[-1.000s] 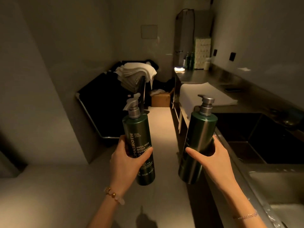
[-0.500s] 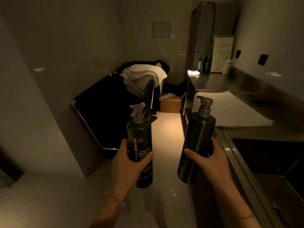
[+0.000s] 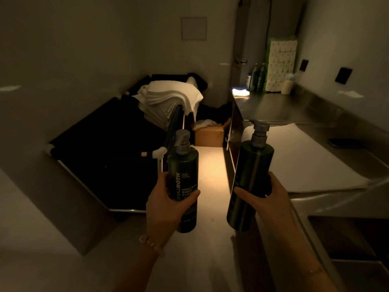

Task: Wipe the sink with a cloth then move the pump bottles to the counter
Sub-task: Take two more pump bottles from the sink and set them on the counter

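The left hand (image 3: 166,204) is wrapped around the lower body of a dark green cylindrical pump bottle with pale lettering (image 3: 183,184), thumb across the label, and carries it upright in the air above the pale floor. The right hand (image 3: 268,198) is closed the same way on a plain dark green metallic pump bottle with a grey pump head (image 3: 251,178), which tilts slightly, its top leaning right. The two bottles are held side by side, apart. Out to the right and farther off runs the long stainless steel counter (image 3: 280,110), with a white sheet (image 3: 299,161) spread on its near part. The counter lies right of both hands, so the right hand is nearer to it and would probably set down first. Both bottles' long axes are near vertical, suiting a straight lowering onto their bases. The dark steel sink basin (image 3: 345,234) lies at the near right.
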A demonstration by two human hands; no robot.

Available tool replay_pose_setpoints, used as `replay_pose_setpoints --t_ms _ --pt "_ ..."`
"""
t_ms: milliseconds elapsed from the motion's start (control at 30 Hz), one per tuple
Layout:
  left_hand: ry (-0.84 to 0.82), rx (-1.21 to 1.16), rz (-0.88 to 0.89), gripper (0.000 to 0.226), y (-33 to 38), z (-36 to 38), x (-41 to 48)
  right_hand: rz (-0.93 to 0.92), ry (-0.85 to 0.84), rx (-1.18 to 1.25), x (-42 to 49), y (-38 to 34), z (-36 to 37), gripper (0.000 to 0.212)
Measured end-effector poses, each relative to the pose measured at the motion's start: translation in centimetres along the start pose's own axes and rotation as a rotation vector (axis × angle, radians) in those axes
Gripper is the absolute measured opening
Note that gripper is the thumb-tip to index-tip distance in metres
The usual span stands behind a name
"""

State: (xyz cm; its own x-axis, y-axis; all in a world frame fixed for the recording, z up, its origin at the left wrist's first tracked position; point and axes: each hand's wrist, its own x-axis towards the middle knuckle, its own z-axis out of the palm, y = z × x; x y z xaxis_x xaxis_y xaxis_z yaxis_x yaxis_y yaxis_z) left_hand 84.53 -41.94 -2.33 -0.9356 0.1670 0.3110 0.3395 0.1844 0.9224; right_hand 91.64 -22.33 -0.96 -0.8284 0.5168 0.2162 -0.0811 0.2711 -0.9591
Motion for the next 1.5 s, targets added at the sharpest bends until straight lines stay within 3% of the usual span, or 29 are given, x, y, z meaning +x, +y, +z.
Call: replay_pose_setpoints --t_ms 300,600,933,1500 --pt "-0.057 -0.006 0.033 0.065 -6.3 5.4 17.1 0.001 0.082 -0.036 16.2 4.4 4.3 0.047" --pt "-0.071 0.0 0.083 0.056 -9.6 8.9 35.9 -0.046 0.121 -0.059 34.0 5.0 9.0 0.045" --pt "-0.03 -0.078 0.008 0.057 -13.0 12.2 48.6 -0.051 0.098 -0.101 48.4 9.0 12.1 0.046" --pt "0.014 0.0 0.0 0.052 -17.8 25.4 77.1 -0.123 0.049 -0.052 81.6 14.7 13.4 0.049"
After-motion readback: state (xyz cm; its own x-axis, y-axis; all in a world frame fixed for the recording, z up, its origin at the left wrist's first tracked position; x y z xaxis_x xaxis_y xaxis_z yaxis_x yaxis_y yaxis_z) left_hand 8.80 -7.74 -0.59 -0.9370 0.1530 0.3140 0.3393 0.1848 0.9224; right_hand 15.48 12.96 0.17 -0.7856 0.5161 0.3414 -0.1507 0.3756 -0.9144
